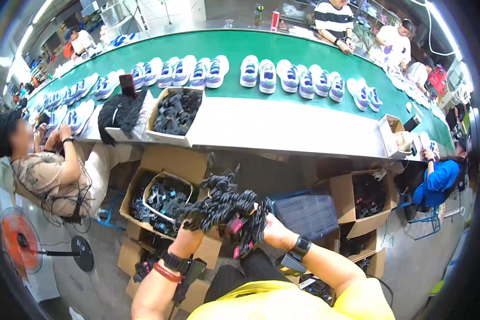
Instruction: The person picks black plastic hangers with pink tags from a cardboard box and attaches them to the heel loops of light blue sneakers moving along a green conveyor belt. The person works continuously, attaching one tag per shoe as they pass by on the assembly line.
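Note:
A large bunch of small black plastic pieces (224, 205), which look like hook-shaped shoe hangers, hangs between my hands above my lap. A few pink bits show among them. My left hand (186, 241) is closed around the bunch's left side. On its right side, my right hand (278, 233) grips the same bunch, its fingers partly hidden behind the pieces. Just beyond my left hand, an open cardboard box (136, 198) holds many similar dark pieces.
White-and-purple sneakers (268, 76) line the green conveyor (170, 45). A box of black pieces (197, 109) and black laces (124, 114) stand on the white ledge. Below are a dark seat (306, 216) and another carton (344, 197). Co-workers sit both sides; a fan (21, 240) stands left.

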`<state>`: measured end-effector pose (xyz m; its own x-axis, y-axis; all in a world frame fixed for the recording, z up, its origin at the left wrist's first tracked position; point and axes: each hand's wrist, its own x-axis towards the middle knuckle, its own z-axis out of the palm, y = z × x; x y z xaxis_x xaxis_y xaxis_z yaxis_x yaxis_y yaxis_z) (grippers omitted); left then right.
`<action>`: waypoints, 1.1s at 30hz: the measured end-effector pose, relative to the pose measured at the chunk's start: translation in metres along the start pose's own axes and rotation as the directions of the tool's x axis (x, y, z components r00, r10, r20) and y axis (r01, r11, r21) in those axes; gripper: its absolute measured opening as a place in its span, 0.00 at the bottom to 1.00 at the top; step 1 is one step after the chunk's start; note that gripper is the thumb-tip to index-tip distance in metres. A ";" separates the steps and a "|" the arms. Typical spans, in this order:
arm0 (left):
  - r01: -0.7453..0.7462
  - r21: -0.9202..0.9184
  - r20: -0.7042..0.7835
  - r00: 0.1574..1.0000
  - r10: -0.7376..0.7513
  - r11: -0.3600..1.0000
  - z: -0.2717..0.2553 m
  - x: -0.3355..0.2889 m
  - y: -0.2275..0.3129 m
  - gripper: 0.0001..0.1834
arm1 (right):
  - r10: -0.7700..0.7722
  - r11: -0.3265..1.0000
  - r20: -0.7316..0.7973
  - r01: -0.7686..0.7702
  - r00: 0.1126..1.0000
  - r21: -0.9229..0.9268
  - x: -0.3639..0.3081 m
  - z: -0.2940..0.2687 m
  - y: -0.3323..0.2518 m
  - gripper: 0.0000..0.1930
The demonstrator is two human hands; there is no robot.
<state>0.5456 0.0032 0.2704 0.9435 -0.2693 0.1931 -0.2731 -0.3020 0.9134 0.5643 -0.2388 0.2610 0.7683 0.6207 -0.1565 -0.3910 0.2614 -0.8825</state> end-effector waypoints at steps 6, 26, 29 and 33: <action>0.299 -0.609 0.120 0.950 -0.287 0.735 -0.005 0.106 -0.016 0.17 | -0.087 0.996 -0.087 0.084 0.992 -0.039 0.061 -0.052 -0.048 0.30; 0.697 -0.705 0.540 0.647 -0.539 0.130 -0.033 0.352 -0.131 0.16 | 0.224 0.961 -0.222 -0.177 0.949 0.214 0.239 -0.197 -0.136 0.23; 0.697 -0.699 0.516 0.648 -0.560 0.161 -0.041 0.360 -0.125 0.15 | 0.272 0.946 -0.153 -0.235 0.950 0.223 0.246 -0.219 -0.133 0.24; 0.667 -0.698 0.412 0.672 -0.616 0.261 -0.043 0.365 -0.115 0.14 | 0.327 0.933 -0.106 -0.303 0.939 0.192 0.250 -0.237 -0.134 0.25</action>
<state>0.9292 -0.0212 0.2513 0.7247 -0.3715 -0.5803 0.6890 0.3793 0.6176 0.9293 -0.2941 0.2352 0.6473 0.5899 -0.4827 -0.6952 0.1974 -0.6912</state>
